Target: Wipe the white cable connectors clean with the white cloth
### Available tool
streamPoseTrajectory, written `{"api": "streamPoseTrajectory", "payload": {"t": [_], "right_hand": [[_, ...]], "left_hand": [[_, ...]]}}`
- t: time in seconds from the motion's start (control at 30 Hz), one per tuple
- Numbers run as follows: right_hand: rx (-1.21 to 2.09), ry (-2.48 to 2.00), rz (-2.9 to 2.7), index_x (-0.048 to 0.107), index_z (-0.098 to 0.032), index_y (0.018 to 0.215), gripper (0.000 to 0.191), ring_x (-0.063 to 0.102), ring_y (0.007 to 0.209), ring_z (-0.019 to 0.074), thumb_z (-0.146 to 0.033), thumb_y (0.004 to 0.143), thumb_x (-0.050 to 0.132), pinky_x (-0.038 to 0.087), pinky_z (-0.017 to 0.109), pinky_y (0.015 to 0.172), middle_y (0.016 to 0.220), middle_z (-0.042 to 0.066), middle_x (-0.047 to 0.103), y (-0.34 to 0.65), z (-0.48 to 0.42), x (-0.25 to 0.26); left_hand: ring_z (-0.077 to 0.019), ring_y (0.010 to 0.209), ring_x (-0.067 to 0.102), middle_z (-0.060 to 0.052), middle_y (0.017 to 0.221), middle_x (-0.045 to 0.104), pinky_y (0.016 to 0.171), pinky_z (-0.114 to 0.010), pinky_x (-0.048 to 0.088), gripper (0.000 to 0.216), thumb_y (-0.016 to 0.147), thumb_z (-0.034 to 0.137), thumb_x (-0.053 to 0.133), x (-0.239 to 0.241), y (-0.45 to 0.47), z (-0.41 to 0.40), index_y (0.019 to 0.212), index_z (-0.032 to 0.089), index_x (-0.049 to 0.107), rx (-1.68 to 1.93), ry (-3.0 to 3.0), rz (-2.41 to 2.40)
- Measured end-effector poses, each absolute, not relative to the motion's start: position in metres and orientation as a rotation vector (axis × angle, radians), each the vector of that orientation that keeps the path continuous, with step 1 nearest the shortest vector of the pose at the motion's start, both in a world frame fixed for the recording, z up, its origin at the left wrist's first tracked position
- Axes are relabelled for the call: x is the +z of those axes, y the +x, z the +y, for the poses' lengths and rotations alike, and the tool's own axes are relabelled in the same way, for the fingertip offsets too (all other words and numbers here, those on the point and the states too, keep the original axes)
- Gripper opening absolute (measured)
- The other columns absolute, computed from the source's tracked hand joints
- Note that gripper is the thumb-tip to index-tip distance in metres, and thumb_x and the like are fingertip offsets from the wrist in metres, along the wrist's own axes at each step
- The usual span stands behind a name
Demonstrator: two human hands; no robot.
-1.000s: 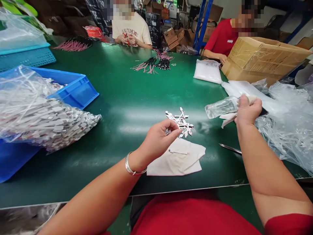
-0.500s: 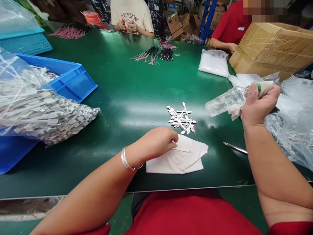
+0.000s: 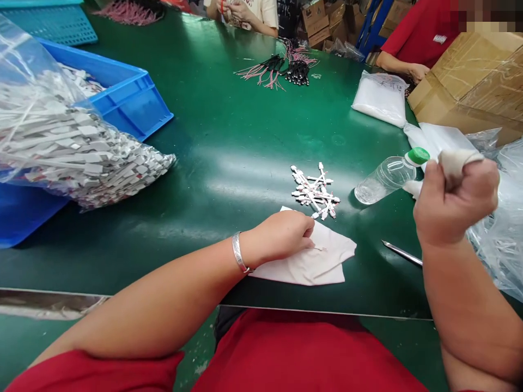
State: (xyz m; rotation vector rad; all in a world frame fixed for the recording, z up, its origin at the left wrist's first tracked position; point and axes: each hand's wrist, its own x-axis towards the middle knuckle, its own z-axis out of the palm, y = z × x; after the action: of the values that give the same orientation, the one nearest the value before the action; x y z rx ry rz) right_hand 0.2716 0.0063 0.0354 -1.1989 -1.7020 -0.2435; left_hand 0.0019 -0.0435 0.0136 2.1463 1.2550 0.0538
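Observation:
My left hand (image 3: 286, 235) rests closed on a white cloth (image 3: 322, 262) near the table's front edge, pinching a thin small part against it. My right hand (image 3: 453, 204) is raised in a fist around a rolled white cloth wad (image 3: 454, 162). A clear plastic bottle with a green cap (image 3: 388, 177) lies on its side on the green table (image 3: 229, 136), just left of my right hand. A small heap of white tab-like parts (image 3: 314, 191) sits beyond the cloth. A metal pair of tweezers (image 3: 402, 253) lies right of the cloth.
A blue bin (image 3: 126, 98) at left holds a clear bag of several white strips (image 3: 69, 147). Crinkled clear plastic (image 3: 496, 245) lies at right, a cardboard box (image 3: 478, 81) behind it. A white packet (image 3: 379, 98) and wire bundles (image 3: 281, 68) lie farther off. Two people sit across the table.
My left hand came down from the air onto the white cloth. My right hand let the bottle lie on the table and lifted, still clutching the cloth wad. The view tilted downward.

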Motion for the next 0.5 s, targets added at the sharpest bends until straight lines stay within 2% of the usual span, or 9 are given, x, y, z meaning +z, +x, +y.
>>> {"api": "streamPoseTrajectory", "payload": {"t": [0.07,0.13,0.23,0.5], "right_hand": [[-0.278,-0.986,-1.932,0.061,-0.025,0.092,0.013,0.057,0.089,0.0261,-0.019,0.08,0.063,0.045,0.042,0.082,0.092,0.007,0.059,0.255,-0.021,0.028],[0.107,-0.869,-2.341,0.064,-0.025,0.097,0.019,0.058,0.084,0.022,-0.013,0.083,0.056,0.048,0.036,0.074,0.096,0.008,0.062,0.239,-0.045,0.015],[0.321,-0.792,-2.633,0.067,-0.024,0.089,0.027,0.053,0.076,0.0178,-0.008,0.088,0.045,0.045,0.03,0.065,0.09,0.006,0.065,0.224,-0.064,-0.007],[0.176,-0.68,-2.742,0.066,-0.018,0.08,0.03,0.043,0.072,0.0168,-0.006,0.091,0.041,0.038,0.029,0.063,0.085,0.008,0.061,0.224,-0.062,-0.017]], "left_hand": [[-0.0163,0.06,0.051,-0.003,0.068,0.063,0.051,-0.026,0.026,0.013,0.078,0.028,0.06,0.014,0.002,-0.043,0.071,0.018,0.063,0.048,2.13,1.244],[-0.0168,0.062,0.052,-0.004,0.07,0.063,0.052,-0.026,0.027,0.011,0.078,0.026,0.06,0.015,0.002,-0.042,0.073,0.018,0.063,0.043,2.123,1.235],[-0.0169,0.063,0.052,-0.004,0.071,0.064,0.053,-0.025,0.027,0.008,0.077,0.024,0.06,0.015,0.002,-0.041,0.074,0.018,0.063,0.029,2.128,1.231],[-0.0157,0.062,0.051,-0.002,0.071,0.064,0.051,-0.025,0.027,0.011,0.077,0.028,0.06,0.014,0.001,-0.04,0.074,0.017,0.06,-0.004,2.141,1.214]]}}
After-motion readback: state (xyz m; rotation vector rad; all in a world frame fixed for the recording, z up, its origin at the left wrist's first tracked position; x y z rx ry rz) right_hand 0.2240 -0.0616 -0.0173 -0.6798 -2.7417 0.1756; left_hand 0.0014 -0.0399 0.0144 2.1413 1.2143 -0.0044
